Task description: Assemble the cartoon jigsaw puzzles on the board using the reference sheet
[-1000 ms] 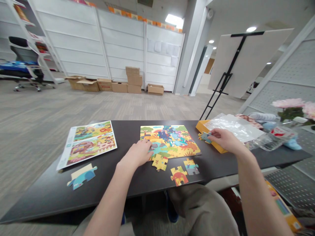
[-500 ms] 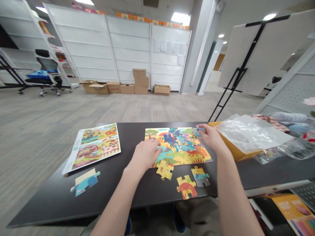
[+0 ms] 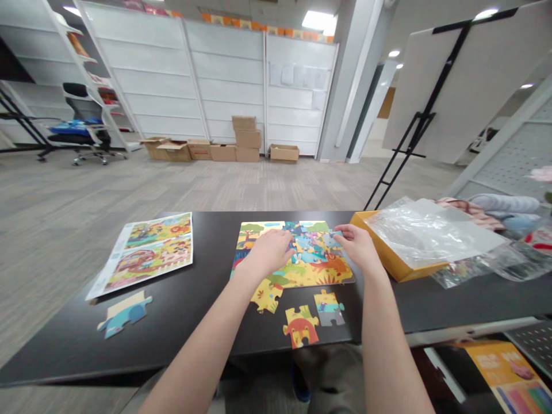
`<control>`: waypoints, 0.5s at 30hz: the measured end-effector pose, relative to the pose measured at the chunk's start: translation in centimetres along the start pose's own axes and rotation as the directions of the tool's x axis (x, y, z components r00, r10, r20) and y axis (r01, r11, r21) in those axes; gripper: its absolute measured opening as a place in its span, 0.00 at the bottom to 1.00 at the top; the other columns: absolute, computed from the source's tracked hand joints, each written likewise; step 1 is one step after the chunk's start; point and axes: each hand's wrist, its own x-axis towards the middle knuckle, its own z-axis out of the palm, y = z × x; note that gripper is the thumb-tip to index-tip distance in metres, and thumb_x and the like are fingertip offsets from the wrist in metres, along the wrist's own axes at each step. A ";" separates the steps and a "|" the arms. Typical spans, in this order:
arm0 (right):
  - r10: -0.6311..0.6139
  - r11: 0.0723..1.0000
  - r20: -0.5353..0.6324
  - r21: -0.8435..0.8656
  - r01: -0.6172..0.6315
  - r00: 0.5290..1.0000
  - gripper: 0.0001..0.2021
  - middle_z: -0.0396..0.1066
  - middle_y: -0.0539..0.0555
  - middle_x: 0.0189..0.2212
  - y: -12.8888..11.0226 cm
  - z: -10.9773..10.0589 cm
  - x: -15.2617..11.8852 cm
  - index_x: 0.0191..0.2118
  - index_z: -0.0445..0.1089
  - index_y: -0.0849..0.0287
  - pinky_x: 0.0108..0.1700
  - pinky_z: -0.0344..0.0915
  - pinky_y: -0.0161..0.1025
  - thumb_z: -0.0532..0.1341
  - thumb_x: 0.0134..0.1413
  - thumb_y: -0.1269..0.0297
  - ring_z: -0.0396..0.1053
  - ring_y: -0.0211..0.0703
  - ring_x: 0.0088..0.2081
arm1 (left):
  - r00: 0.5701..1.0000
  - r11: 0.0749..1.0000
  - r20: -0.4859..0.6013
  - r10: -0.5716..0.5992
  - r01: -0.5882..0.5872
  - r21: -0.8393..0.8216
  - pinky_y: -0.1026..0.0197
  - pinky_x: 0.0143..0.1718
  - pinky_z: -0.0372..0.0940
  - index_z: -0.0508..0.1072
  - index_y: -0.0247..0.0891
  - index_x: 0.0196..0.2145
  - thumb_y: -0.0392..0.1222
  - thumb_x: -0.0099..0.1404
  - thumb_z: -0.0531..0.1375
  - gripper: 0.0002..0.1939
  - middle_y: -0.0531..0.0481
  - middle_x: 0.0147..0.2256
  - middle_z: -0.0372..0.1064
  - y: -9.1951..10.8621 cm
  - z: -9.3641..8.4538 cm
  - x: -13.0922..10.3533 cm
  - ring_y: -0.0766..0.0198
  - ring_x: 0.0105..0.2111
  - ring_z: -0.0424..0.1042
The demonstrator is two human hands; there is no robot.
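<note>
- A flat, rectangular cardboard jigsaw with a yellow savanna print (image 3: 328,279) lies on the black tabletop (image 3: 202,287), near its far edge. Yellow and green scenery covers much of it; a cluster of blue and purple pieces sits towards the middle. Which of those are locked together is too small to tell.
- The right hand (image 3: 357,246) is at the jigsaw's right side, thumb and fingertips narrowly pinched at the edge of a small blue-grey cardboard piece (image 3: 333,239). Whether that piece is seated is unclear.
- The left hand (image 3: 271,253) lies over the jigsaw's left part, thumb spread from curved fingers; I cannot tell whether it grips anything beneath.
- Left to fit, judging by position: an orange lion-faced piece (image 3: 301,329) and a yellow, teal and grey piece (image 3: 330,309), both in front of the jigsaw; a yellow leaf-printed piece (image 3: 266,298) at its near left edge; and a cream-and-blue piece (image 3: 126,313) well apart at the left, near the white-bordered printed sheet (image 3: 150,253).
</note>
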 end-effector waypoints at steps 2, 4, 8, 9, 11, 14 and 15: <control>-0.002 0.999 0.004 0.054 0.002 1.000 0.12 0.80 0.59 0.37 0.1 0.0 -0.1 0.41 0.74 0.59 0.31 0.76 0.39 0.64 0.49 0.62 0.78 0.50 0.39 | 0.998 1.000 0.062 -0.009 0.008 0.014 0.49 0.53 0.65 0.75 0.36 0.48 0.42 0.71 0.52 0.15 0.36 0.49 0.74 0.4 0.4 2.1 0.47 0.52 0.72; -0.016 0.998 0.002 0.066 0.016 1.000 0.11 0.80 0.58 0.36 0.2 -0.1 -0.1 0.40 0.74 0.58 0.31 0.76 0.39 0.63 0.50 0.63 0.78 0.49 0.38 | 0.995 1.000 0.094 -0.010 0.008 0.018 0.49 0.52 0.66 0.75 0.35 0.49 0.43 0.70 0.55 0.16 0.34 0.50 0.74 0.6 0.9 3.9 0.45 0.52 0.72; -0.034 0.998 0.009 0.058 0.034 0.999 0.11 0.80 0.58 0.37 0.2 -0.3 -0.1 0.41 0.74 0.57 0.35 0.77 0.40 0.63 0.51 0.62 0.79 0.49 0.40 | 0.990 1.000 0.137 -0.016 0.013 0.017 0.45 0.52 0.66 0.76 0.33 0.47 0.50 0.64 0.62 0.20 0.31 0.51 0.72 0.4 2.0 5.8 0.39 0.54 0.69; -0.038 0.998 0.008 0.058 0.037 0.999 0.11 0.80 0.58 0.38 0.1 -0.4 -0.1 0.41 0.74 0.57 0.36 0.77 0.40 0.63 0.51 0.62 0.79 0.49 0.40 | 0.990 1.000 0.138 -0.016 0.015 0.011 0.44 0.52 0.65 0.76 0.33 0.47 0.50 0.63 0.62 0.20 0.31 0.52 0.71 0.4 2.3 5.9 0.39 0.54 0.68; -0.033 0.997 0.009 0.071 0.032 0.999 0.11 0.80 0.58 0.38 0.0 -0.5 -0.2 0.41 0.74 0.57 0.37 0.77 0.40 0.63 0.51 0.63 0.78 0.49 0.41 | 0.992 1.000 0.127 -0.015 0.017 -0.014 0.43 0.54 0.64 0.76 0.33 0.48 0.49 0.63 0.62 0.20 0.31 0.52 0.71 0.1 2.6 6.0 0.38 0.56 0.67; -0.021 0.996 0.011 0.092 0.020 1.000 0.11 0.79 0.59 0.39 -0.2 -0.5 -0.3 0.41 0.73 0.58 0.38 0.77 0.41 0.64 0.50 0.63 0.78 0.49 0.41 | 0.994 0.996 0.104 -0.027 0.035 -0.081 0.46 0.55 0.63 0.75 0.34 0.47 0.48 0.62 0.64 0.19 0.34 0.52 0.71 -0.1 3.0 6.0 0.41 0.56 0.66; -0.021 0.995 0.014 0.093 0.020 1.000 0.11 0.79 0.58 0.39 -0.2 -0.5 -0.3 0.41 0.73 0.58 0.38 0.77 0.41 0.64 0.50 0.63 0.78 0.49 0.41 | 0.995 0.993 0.094 -0.039 0.049 -0.110 0.47 0.55 0.63 0.74 0.35 0.46 0.47 0.60 0.65 0.19 0.35 0.51 0.71 -0.2 3.0 6.0 0.42 0.55 0.67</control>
